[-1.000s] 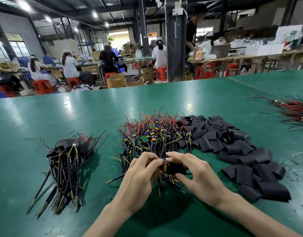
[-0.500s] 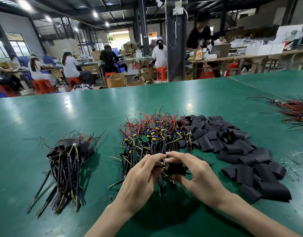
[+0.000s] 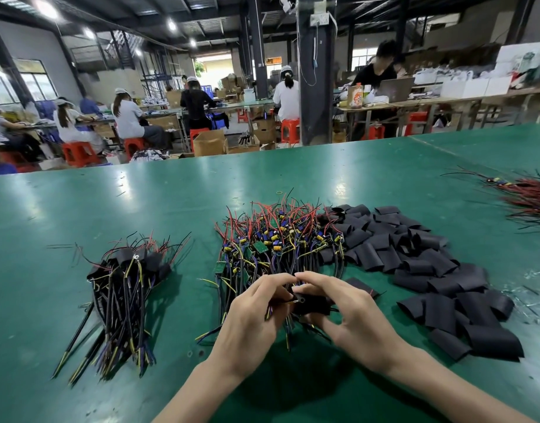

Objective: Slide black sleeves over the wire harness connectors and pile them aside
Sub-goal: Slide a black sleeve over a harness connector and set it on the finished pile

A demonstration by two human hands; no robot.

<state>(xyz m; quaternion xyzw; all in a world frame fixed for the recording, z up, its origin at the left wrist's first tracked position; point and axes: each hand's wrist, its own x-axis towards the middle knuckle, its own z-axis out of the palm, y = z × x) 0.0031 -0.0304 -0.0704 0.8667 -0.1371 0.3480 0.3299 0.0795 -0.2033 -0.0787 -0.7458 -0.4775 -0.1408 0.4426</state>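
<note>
A: Both hands meet at the near side of the green table (image 3: pixel 171 203), right in front of the loose harness pile (image 3: pixel 277 236). What's the grip?

B: The right hand (image 3: pixel 354 315) has a black sleeve (image 3: pixel 313 303) pinched between thumb and curled fingers, its open mouth facing left. The left hand (image 3: pixel 256 312) is curled round one wire harness (image 3: pixel 285 304), fingertips at that mouth. Both hands are grasping, nothing let go.

A: So this is the sleeving step itself?

B: That's my read: the connector end is going into the tube. I can't tell how deep it sits, because the fingers cover the join.

A: And the stock?

B: Bare sleeves (image 3: pixel 430 261) are heaped to the right, with one stray sleeve (image 3: pixel 361 286) lying just behind the right hand. The finished sleeved harnesses (image 3: pixel 125 276) are stacked well off to the left. A separate bundle of red wires (image 3: pixel 531 199) sits at the far right edge, apart from all this.

A: What does the next move need?

B: I'd say a steady draw of the sleeve leftward along the wires while the left hand holds them bunched, so no lead snags on the rim. The tubing looks soft and flattened, so it likely wants squeezing open. Once the connector is covered, the piece should go left onto the finished stack. With that many bare harnesses in the middle pile, the job looks far from over.
</note>
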